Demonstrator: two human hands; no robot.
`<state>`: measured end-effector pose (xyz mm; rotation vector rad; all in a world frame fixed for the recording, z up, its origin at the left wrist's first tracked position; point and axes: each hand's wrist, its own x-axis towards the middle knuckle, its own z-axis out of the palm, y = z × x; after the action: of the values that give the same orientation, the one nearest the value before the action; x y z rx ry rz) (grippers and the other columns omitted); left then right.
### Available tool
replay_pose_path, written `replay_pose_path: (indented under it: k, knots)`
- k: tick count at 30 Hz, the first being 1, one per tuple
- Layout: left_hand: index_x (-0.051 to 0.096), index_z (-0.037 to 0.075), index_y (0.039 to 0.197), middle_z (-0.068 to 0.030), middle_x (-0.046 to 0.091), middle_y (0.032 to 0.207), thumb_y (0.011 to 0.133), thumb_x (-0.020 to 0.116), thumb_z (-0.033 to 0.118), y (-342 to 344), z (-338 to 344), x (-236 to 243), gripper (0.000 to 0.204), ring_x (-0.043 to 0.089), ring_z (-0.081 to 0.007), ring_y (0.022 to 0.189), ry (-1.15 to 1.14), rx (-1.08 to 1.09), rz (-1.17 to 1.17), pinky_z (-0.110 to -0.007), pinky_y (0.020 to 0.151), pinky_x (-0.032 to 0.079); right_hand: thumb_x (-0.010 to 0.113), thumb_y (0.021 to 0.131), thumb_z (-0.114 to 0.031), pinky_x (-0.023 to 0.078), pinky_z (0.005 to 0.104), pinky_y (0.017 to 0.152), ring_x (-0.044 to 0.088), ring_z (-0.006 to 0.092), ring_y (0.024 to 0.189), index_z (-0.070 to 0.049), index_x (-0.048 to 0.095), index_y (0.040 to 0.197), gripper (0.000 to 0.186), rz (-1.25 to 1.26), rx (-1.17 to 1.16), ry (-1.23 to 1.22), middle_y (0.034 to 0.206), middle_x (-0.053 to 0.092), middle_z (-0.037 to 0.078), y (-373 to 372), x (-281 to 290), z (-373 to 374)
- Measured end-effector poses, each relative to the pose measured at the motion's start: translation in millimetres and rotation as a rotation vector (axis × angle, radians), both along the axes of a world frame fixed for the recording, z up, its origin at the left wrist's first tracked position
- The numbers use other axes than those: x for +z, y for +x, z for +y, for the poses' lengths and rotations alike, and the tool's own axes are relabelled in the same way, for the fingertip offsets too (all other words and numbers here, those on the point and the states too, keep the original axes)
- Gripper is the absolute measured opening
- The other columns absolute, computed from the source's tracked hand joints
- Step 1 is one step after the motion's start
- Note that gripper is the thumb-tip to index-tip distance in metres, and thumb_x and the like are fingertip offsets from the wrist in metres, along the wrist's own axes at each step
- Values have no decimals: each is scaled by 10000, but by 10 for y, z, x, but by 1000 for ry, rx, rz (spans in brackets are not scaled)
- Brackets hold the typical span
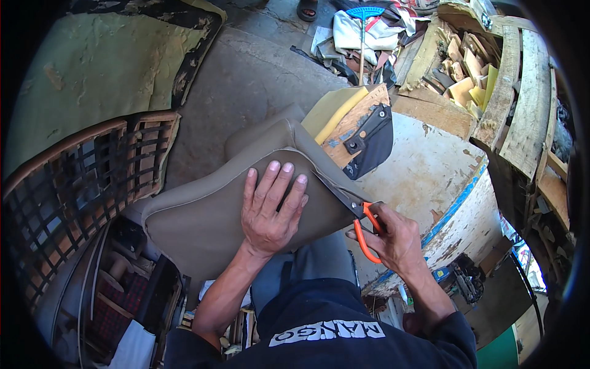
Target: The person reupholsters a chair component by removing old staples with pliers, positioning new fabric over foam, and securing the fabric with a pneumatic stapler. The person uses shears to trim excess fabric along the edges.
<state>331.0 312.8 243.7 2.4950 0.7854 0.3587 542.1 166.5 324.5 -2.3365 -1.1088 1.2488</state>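
A grey-brown upholstery cover (pixel 196 224), seemingly leather-like, with a light seam along its edge, rests over my lap. It is bulky, but what fills it is hidden. My left hand (pixel 270 215) lies flat on its side panel, fingers stretched out and somewhat spread. Orange-handled scissors (pixel 367 249) are in my right hand (pixel 396 238), fingers and thumb through the loops. The dark blades are parted and meet the cover's right edge, where the material lifts. Just beyond that edge is a wooden piece (pixel 345 128) with yellow foam and a black flap fastened on.
A worn white bench (pixel 424 163) with a blue edge stands at my right. Behind it, a wooden crate (pixel 488 117) holds scraps. To the left are a webbed frame (pixel 92 169) and a peeling green panel (pixel 110 80). A blue rake-like tool (pixel 364 13) lies by a cloth pile.
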Motion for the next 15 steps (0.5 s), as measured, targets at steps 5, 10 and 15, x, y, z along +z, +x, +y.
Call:
replay_pose_path:
  k: [5,10,15]
  knots:
    - [680,142,1346,-118,595,1451,904,760,201,18,-3,-4,453,499,-315,1417,-6,55,-19,-539,1216,329,921,777,-308,452,343,546,536,198,544,-1,659,1059,493,43,-85,-1,614,532,88,-56,-6,-58]
    - [597,87,1427,-169,541,1494,959,715,235,33,29,-12,505,457,-372,1438,35,75,6,-551,1215,302,924,775,-293,436,341,533,513,195,531,10,662,1049,486,44,-101,8,602,522,86,-73,37,70]
    - [548,23,1446,-181,562,1426,961,708,218,147,44,67,547,510,-374,1360,-134,282,-40,-563,1192,312,922,777,-286,422,328,524,510,181,533,19,669,1067,492,40,-107,7,603,531,84,-94,44,77]
